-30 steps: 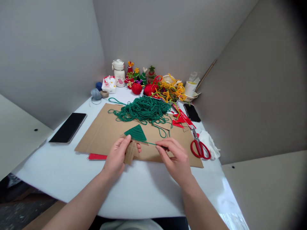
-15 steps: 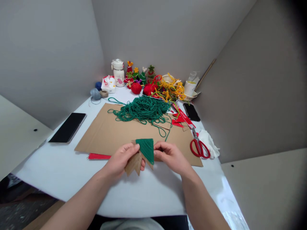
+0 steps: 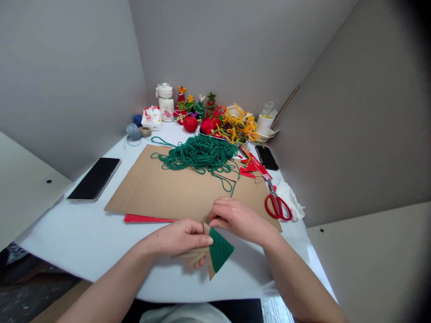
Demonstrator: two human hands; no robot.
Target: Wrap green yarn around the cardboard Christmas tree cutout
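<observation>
My left hand (image 3: 178, 240) is closed on a cardboard tree cut-out (image 3: 197, 258) whose tip is wound in green yarn (image 3: 219, 250); the tip points toward me and to the right. My right hand (image 3: 240, 220) is closed just above the tip, its fingers pinched at the edge of the cut-out where the green yarn strand (image 3: 232, 188) runs back to the tangled green yarn pile (image 3: 198, 154) on the cardboard sheet (image 3: 161, 188).
Red scissors (image 3: 276, 202) and white tissue (image 3: 289, 197) lie right of the sheet. A black phone (image 3: 94, 177) lies at left, another phone (image 3: 266, 157) at right. Yarn balls, small yarn figures, a white jar (image 3: 165, 102) and a cup (image 3: 264, 123) crowd the back. A red strip (image 3: 148, 219) edges the sheet.
Both hands have drawn the cut-out toward me off the cardboard sheet and turned it; the green tip went from pointing away to pointing down and right. My right hand closed in beside it.
</observation>
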